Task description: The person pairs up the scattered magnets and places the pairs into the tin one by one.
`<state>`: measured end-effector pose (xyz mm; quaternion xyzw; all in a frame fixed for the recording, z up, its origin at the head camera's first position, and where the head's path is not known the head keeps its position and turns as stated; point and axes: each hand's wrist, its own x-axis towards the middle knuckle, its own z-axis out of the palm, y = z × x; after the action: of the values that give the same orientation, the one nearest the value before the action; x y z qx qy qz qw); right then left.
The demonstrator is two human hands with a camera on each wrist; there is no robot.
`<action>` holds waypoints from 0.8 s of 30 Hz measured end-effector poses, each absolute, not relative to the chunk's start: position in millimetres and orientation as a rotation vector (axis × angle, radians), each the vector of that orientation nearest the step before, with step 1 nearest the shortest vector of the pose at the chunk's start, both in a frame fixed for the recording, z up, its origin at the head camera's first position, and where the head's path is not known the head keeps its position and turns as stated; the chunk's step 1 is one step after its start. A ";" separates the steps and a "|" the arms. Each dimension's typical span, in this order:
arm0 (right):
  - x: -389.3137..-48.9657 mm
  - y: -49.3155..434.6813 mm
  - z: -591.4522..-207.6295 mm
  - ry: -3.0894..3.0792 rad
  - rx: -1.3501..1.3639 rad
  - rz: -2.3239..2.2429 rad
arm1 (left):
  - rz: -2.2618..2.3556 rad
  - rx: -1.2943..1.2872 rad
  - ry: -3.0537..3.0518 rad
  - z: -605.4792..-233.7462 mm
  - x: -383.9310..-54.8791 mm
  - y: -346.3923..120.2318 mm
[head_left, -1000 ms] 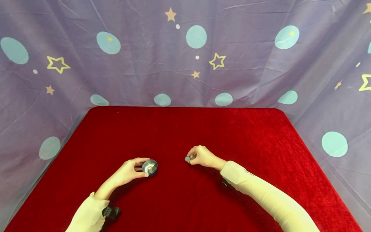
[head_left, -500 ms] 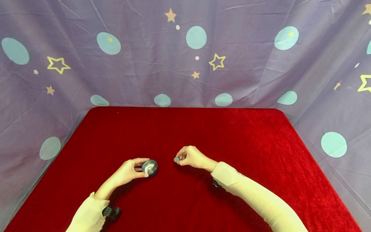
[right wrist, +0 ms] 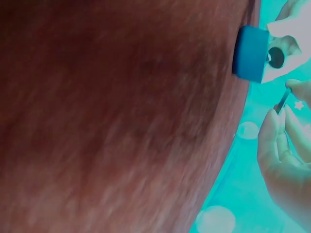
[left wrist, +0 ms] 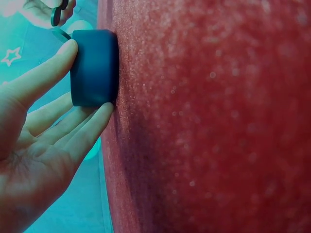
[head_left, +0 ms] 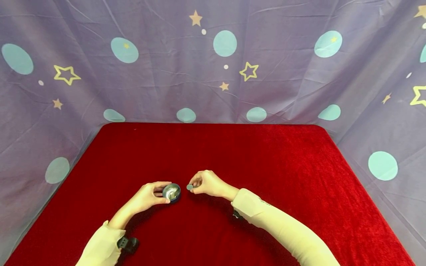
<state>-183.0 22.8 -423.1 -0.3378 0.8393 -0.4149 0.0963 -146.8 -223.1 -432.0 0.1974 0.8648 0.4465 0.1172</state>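
My left hand (head_left: 146, 198) grips a small round cup (head_left: 171, 192), thumb on one side and fingers on the other. Its inside is shiny and silvery; its outer wall shows dark blue in the left wrist view, where the cup (left wrist: 94, 68) stands at the red cloth. A thin dark round piece (right wrist: 276, 57) sticks out at its mouth in the right wrist view. Just right of the cup, my right hand (head_left: 209, 183) pinches a small grey disc (head_left: 189, 187) between thumb and fingertips. Seen edge-on from the right wrist, the disc (right wrist: 283, 101) is thin and flat.
A red velvety cloth (head_left: 213, 151) covers the table. Purple curtains (head_left: 283, 77) with stars and pale spots hang behind it and along both sides. A dark strap device (head_left: 128, 244) sits at the left wrist, another (head_left: 237, 214) under the right cuff.
My right hand has moved left with the grey disc, from well right of the cup to close beside it. The left hand and the cup have stayed in place.
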 end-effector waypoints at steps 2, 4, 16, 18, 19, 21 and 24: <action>-181.5 18.1 -423.6 2.476 -1.002 -1.241 | 1.306 0.575 2.529 -431.6 -146.6 -223.2; -179.7 13.5 -423.6 2.467 -1.003 -1.251 | 1.305 0.577 2.527 -430.5 -146.4 -223.0; -170.6 -6.8 -425.0 2.439 -0.954 -1.304 | 1.292 0.572 2.532 -432.9 -147.2 -223.1; -169.7 -9.3 -426.1 2.440 -0.944 -1.316 | 1.292 0.574 2.526 -433.7 -147.1 -223.5; -169.4 -10.7 -426.7 2.445 -0.938 -1.320 | 1.293 0.579 2.523 -433.8 -147.1 -223.6; -168.5 -13.3 -427.4 2.447 -0.912 -1.327 | 1.292 0.588 2.521 -434.0 -147.0 -224.0; -167.7 -17.5 -428.2 2.461 -0.868 -1.332 | 1.295 0.590 2.525 -434.0 -146.8 -223.9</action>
<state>-167.7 -17.5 -428.2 -0.2945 0.8354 -0.4520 0.1055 -146.8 -223.9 -434.0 0.2022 0.8647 0.4435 0.1215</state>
